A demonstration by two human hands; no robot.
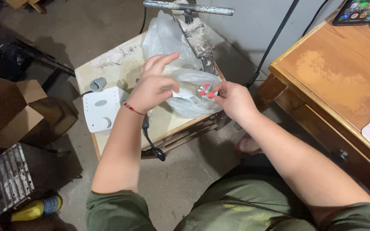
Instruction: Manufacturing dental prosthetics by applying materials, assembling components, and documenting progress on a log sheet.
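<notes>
A clear plastic bag [190,102] lies on a small low wooden table [120,64] in front of me. My left hand [153,83] rests over the bag's left side with the fingers spread, pinching the plastic. My right hand [232,98] holds the bag's right side, its fingertips closed on several small red and teal pieces [206,91] seen through the plastic.
A white plastic device [100,109] and a grey cap [98,84] lie on the table's left. A metal bar tool [193,25] stands at its back. A black cable [153,143] hangs off the front. A wooden desk [343,72] is right, cardboard boxes [18,111] left.
</notes>
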